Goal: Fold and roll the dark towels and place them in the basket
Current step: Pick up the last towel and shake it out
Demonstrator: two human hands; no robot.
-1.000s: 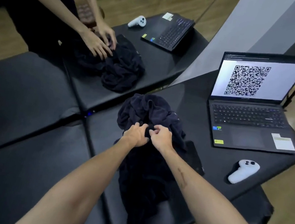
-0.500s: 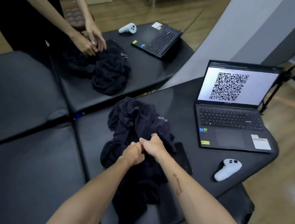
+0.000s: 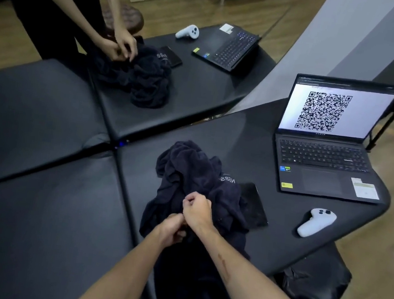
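A crumpled dark towel (image 3: 187, 173) lies heaped on the black padded table (image 3: 230, 139) in front of me, with its near part hanging over the table's edge toward me. My left hand (image 3: 173, 229) and my right hand (image 3: 197, 209) sit side by side on the heap, both pinched shut on folds of the cloth. White lettering shows on a fold right of my hands. No basket is in view.
A black phone (image 3: 252, 204) lies partly under the towel's right side. An open laptop (image 3: 324, 152) showing a QR code and a white controller (image 3: 316, 222) sit to the right. A mirror (image 3: 56, 28) behind repeats the scene. Dark cloth (image 3: 313, 287) hangs below the table.
My hands have drawn the gripped cloth nearer to me, the left hand dropping below the right. The view has swung left, so the laptop sits further right.
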